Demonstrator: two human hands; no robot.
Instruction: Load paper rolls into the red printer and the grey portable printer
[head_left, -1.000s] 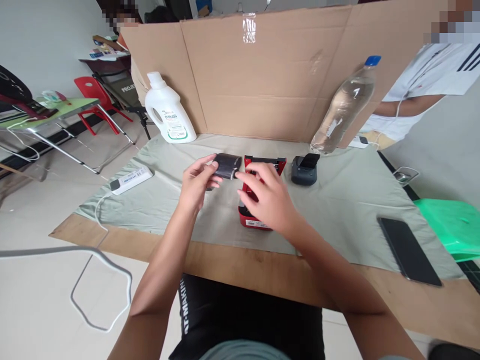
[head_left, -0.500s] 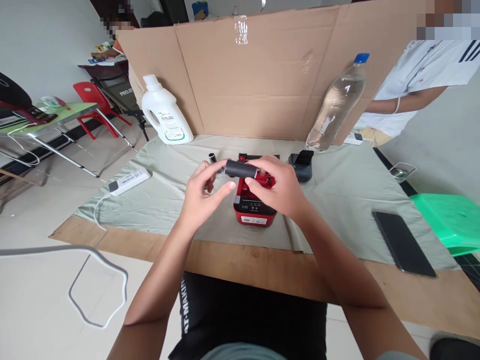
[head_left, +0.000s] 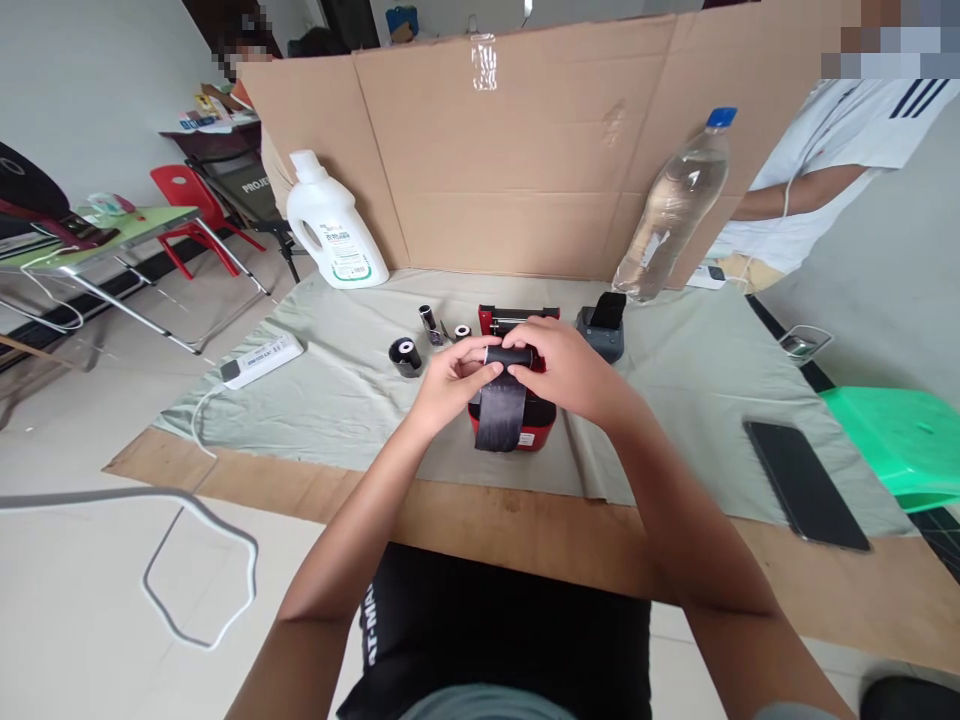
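Note:
Between my two hands is a roll of black ribbon [head_left: 510,357], lying sideways over the red printer [head_left: 551,425]. My left hand [head_left: 457,385] grips its left end with thumb and fingers. The other end is pinched by my right hand [head_left: 562,372]. A dark shiny strip of the ribbon hangs down from the roll across the printer's front. The printer's top stands open, and my hands hide much of its inside. To the left lie a short black roll with a white core [head_left: 406,356], a small dark cylinder [head_left: 429,322] and another roll [head_left: 463,331].
A dark grey device [head_left: 601,335] sits right of the printer. Behind stand a white jug [head_left: 335,225], a water bottle [head_left: 675,210] and a cardboard panel [head_left: 510,170]. A power strip [head_left: 262,362] lies left, a phone [head_left: 804,485] right. Another person's arm [head_left: 802,195] shows behind the panel.
The roll has moved slightly right and lower, and a strip of its ribbon now hangs down over the printer. My left hand has shifted right, uncovering the small rolls.

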